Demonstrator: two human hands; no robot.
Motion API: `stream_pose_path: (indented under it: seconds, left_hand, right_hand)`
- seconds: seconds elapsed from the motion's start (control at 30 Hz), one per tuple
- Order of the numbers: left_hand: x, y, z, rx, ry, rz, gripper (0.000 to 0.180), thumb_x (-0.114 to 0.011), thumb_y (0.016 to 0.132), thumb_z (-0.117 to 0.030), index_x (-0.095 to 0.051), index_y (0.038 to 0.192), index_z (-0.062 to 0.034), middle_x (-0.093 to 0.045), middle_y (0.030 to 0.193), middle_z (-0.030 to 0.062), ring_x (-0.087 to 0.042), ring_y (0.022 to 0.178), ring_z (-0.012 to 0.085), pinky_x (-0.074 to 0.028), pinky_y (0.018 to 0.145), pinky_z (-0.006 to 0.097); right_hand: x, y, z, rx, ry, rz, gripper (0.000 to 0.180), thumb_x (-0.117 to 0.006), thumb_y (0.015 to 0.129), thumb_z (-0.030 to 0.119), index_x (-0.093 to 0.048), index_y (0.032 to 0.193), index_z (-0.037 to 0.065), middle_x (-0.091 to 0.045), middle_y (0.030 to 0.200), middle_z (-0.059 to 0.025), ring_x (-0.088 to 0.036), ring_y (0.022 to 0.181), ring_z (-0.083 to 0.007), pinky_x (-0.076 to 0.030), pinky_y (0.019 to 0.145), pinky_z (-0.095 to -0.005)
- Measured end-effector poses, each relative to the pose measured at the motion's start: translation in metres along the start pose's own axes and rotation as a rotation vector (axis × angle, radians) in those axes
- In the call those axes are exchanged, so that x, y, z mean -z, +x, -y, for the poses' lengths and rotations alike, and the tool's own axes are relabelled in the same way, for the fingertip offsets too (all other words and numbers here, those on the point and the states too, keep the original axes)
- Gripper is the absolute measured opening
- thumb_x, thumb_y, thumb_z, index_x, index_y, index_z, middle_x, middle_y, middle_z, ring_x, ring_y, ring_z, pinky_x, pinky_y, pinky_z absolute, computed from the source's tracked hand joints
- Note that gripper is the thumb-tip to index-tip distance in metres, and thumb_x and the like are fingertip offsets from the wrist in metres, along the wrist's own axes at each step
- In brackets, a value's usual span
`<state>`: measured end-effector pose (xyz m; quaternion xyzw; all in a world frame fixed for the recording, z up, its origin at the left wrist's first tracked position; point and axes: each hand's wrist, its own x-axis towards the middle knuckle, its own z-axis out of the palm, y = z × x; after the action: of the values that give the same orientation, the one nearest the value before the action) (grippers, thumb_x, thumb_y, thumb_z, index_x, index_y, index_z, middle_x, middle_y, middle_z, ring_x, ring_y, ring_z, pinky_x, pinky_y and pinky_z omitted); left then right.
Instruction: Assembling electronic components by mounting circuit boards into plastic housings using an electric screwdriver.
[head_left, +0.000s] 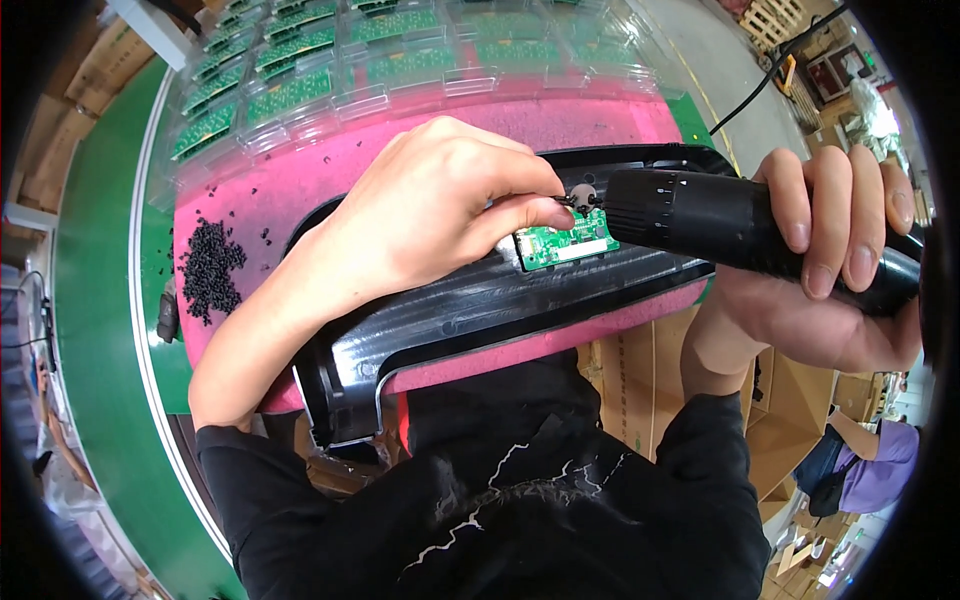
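A black plastic housing [450, 310] lies across the pink mat, its long curved trough running left to right. Inside it sits a small green circuit board [568, 250]. My left hand [445, 200] reaches over the housing, thumb and forefinger pinched at the board's upper edge on small dark pieces that look like black screws [583, 207]. My right hand [835, 260] is wrapped round a black electric screwdriver [690, 212], held almost level with its nose pointing left. That nose is close beside my left fingertips; its bit is mostly hidden.
Loose black screws [210, 270] lie in a pile at the mat's left. Clear plastic trays [400, 75] of green circuit boards stand along the back of the pink mat [320, 160]. Cardboard boxes [640, 385] are below the front edge. A person in purple [880, 465] is at the lower right.
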<state>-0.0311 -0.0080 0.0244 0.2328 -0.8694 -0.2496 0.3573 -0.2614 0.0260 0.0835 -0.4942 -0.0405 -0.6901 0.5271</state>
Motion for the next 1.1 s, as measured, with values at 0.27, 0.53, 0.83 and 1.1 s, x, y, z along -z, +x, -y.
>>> stream_pose_path:
  seconds: [0.27,0.53,0.83,1.1]
  left_hand:
    - [-0.002,0.001,-0.001,0.004,-0.028,0.000,0.012,-0.074,0.080,-0.005,-0.071,0.088,0.0033,-0.069,0.077,0.0124,-0.066,0.069,0.0276,-0.050,0.061,0.035]
    - [-0.003,0.001,0.000,-0.036,-0.117,-0.099,0.015,-0.074,0.077,0.002,-0.073,0.092,0.0023,-0.071,0.079,0.0112,-0.068,0.070,0.0229,-0.052,0.063,0.032]
    - [0.000,-0.002,0.006,-0.038,0.312,0.010,0.011,-0.077,0.080,-0.011,-0.072,0.082,-0.0009,-0.068,0.074,0.0096,-0.065,0.065,0.0257,-0.047,0.061,0.035]
    - [-0.003,0.000,0.010,0.146,0.417,-0.012,0.034,-0.068,0.090,-0.020,-0.056,0.067,0.0020,-0.054,0.061,0.0163,-0.056,0.064,0.0368,-0.044,0.060,0.044]
  right_hand:
    - [0.005,0.001,0.004,-0.017,-0.033,0.028,0.040,-0.069,0.075,0.036,-0.050,0.097,0.010,-0.054,0.073,0.0051,-0.053,0.058,-0.0066,-0.042,0.066,-0.0253]
    - [0.006,0.001,0.007,-0.029,-0.078,0.052,0.041,-0.070,0.073,0.036,-0.050,0.097,0.010,-0.054,0.073,0.0052,-0.053,0.058,-0.0066,-0.043,0.066,-0.0254]
    - [0.008,0.000,0.012,-0.044,-0.119,0.079,0.042,-0.071,0.072,0.036,-0.051,0.097,0.010,-0.054,0.073,0.0052,-0.054,0.058,-0.0065,-0.043,0.067,-0.0254]
    - [0.010,-0.017,-0.029,-0.366,-0.210,0.116,0.047,-0.055,0.092,0.050,-0.048,0.105,0.005,-0.053,0.073,-0.0006,-0.049,0.052,-0.0103,-0.041,0.057,-0.0291]
